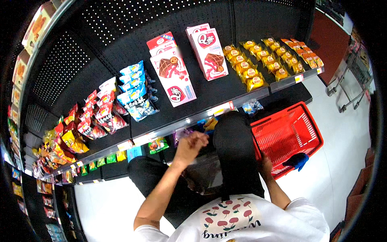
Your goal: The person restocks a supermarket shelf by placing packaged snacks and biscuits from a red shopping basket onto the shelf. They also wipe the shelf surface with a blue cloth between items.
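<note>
In the head view the person crouches in front of a black shop shelf [225, 94], knees up, both forearms coming in from the lower edge.

The left hand [191, 146] is raised just below the front lip of the shelf, fingers curled loosely together into a soft fist; whether it pinches anything cannot be told. Just beyond and beside its knuckles, on the lower shelf level, lie small snack packets: a yellow packet [210, 123] close above the fingertips, a purple packet [182, 133] touching or nearly touching the hand's upper side, and a green packet [158, 144] a little further off to its left.

The right hand [265, 162] is mostly hidden behind the raised right knee; its fingers rest at the near rim of a red shopping basket [288, 135], but their state cannot be told. The basket stands on the white floor, just right of this hand, and a blue object [298, 160] lies in its near corner, near the hand.

Well above the left hand, on the shelf top, stand pink-and-white cake boxes [173, 78], blue snack bags [135, 92] and yellow wrapped cakes [250, 68].
</note>
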The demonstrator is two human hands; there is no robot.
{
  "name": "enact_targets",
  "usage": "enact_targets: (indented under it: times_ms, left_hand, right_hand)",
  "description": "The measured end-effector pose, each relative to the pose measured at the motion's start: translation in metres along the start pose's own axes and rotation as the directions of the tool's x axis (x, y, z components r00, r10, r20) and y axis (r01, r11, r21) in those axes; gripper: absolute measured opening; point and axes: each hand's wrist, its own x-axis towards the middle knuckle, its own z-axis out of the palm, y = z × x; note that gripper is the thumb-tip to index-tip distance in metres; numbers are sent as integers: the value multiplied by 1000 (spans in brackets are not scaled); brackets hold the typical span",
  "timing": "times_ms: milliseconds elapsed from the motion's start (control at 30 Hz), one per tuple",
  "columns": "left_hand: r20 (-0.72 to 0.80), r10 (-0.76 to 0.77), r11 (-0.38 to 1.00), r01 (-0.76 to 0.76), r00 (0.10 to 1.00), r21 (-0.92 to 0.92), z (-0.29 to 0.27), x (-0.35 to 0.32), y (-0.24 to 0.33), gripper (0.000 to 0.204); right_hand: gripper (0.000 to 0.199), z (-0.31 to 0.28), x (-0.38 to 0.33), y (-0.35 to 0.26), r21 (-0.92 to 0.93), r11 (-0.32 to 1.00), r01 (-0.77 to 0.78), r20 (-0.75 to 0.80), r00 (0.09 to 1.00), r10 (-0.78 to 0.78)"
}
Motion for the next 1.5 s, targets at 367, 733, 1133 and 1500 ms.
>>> enact_targets:
  times_ms: [367, 733, 1133, 1500]
  left_hand:
    - [-415, 682, 664, -271, 602, 697, -69, 115, 71, 39]
    - [-548, 577, 768, -173, 606, 617, -96, 137, 35, 70]
    - [-539, 276, 952, -146, 796, 270, -103, 140, 33, 55]
    - [-532, 304, 949, -206, 790, 237, -106, 127, 27, 71]
  right_hand:
    - [45, 29, 11, 32, 257, 927, -272, 287, 938, 196]
    - [40, -155, 155, -316, 679, 632, 374, -271, 928, -257]
    - [55, -82, 237, -428, 750, 564, 345, -53, 881, -470]
    - [56, -85, 225, -410, 827, 475, 300, -67, 892, -447]
